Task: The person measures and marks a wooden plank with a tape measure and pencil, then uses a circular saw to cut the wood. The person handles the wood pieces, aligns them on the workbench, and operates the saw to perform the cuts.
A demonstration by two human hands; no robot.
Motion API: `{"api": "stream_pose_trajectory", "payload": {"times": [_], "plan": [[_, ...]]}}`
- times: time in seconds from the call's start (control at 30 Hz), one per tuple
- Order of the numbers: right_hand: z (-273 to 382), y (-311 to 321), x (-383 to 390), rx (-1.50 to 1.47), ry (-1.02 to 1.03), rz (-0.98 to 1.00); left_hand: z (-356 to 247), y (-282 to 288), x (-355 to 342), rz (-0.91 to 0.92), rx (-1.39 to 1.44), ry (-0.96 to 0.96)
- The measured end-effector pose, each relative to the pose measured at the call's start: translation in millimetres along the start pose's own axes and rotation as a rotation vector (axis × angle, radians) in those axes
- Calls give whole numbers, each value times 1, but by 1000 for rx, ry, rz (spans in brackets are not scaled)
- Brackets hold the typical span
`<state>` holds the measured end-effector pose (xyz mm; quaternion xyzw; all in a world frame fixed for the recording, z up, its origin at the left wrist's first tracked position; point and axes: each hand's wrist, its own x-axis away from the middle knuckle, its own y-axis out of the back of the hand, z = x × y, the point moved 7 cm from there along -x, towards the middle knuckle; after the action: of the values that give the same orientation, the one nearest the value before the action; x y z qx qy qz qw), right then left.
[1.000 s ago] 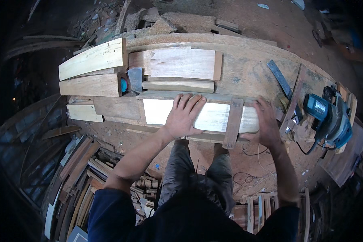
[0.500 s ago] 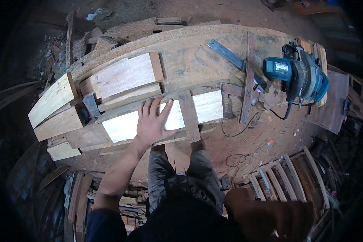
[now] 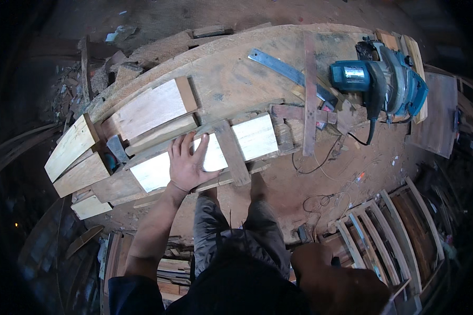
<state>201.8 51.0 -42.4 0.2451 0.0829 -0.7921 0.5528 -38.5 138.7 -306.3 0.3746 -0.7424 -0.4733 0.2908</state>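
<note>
The person's left hand lies on a white board at the near edge of a workbench. Its fingers are spread apart over the top face, with the thumb held out to the right; the palm rests toward the near side, and the hand presses on the board rather than closing around it. The board slants, its right end farther from the person than its left. Just right of the left hand, a dark wooden strip lies across the board, its lower end sticking out past the near edge.

The right hand is low and close to the body, in deep shadow and well apart from the board. How far its fingers are bent, and whether they hold anything, cannot be told.

Beyond the left hand lies a pale block, with 2 more blocks at the far left and a grey metal blade near them. To the right, a long brown strip crosses over a metal ruler, and a blue circular saw stands at the bench's right end. Its black cord hangs down near the edge. More planks stand in a row at the lower right.
</note>
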Motion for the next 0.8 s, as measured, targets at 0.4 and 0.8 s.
{"api": "stream_pose_trajectory", "payload": {"times": [0.4, 0.8], "plan": [[-299, -22, 95, -11, -1043, 158, 136, 2, 200, -772, 426, 1107], [-320, -23, 92, -115, -1120, 301, 136, -9, 194, -749, 356, 1069]]}}
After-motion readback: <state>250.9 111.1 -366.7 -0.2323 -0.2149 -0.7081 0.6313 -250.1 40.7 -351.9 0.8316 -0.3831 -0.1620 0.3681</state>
